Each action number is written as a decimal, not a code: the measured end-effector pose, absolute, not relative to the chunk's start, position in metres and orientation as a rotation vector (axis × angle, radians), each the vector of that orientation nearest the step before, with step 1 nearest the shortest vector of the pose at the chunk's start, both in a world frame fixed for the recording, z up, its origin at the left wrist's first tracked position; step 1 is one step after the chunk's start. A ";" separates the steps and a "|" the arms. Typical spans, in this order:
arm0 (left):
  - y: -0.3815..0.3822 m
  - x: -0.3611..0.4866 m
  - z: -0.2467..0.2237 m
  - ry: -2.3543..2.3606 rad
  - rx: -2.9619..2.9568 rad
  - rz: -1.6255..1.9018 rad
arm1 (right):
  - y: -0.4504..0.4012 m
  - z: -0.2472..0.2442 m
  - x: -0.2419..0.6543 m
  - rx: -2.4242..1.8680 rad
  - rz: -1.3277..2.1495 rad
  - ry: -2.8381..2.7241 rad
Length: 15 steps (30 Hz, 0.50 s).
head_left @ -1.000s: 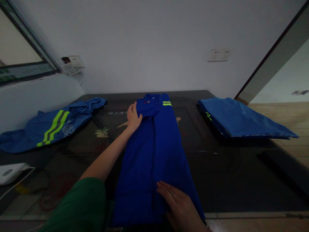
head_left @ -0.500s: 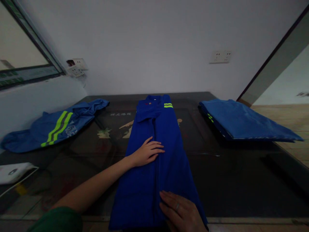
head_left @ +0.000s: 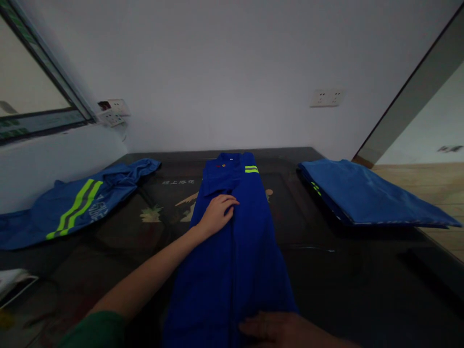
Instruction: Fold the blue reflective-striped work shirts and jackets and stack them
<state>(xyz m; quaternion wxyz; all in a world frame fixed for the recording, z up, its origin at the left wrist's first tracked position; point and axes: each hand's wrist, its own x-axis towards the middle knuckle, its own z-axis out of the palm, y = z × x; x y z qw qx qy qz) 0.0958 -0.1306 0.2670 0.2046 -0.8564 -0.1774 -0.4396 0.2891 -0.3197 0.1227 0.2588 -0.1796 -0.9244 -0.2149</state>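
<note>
A royal blue work garment (head_left: 253, 237) with yellow-green stripes near its collar lies folded lengthwise down the middle of the dark table. My left hand (head_left: 218, 212) rests on its upper part, just below the folded sleeve, with the fingers bent and thumb apart. Low in the picture, my right hand (head_left: 270, 328) lies over the lower part of the garment, dark and smeared, its fingers hard to make out. The garment's bottom end is out of view.
The dark table (head_left: 348, 270) carries a crumpled blue striped garment (head_left: 119, 183) at left and a folded blue stack (head_left: 369, 193) at right. A white device (head_left: 12, 280) with a cable sits at the left edge. Behind are a wall and sockets (head_left: 327, 97).
My left hand has moved up the garment towards the collar, its fingers more bent. My right hand has turned and sits lower in the picture. The view has shifted slightly.
</note>
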 end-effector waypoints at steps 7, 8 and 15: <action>-0.062 0.101 0.316 -0.745 -2.174 -1.109 | -0.241 0.271 0.294 -0.868 -0.515 -2.156; -0.058 0.103 0.317 -0.747 -2.160 -1.077 | -0.218 0.286 0.295 -0.934 -0.581 -2.073; -0.047 0.118 0.313 -0.854 -2.043 -0.997 | -0.107 0.327 0.300 -1.229 -0.836 -1.980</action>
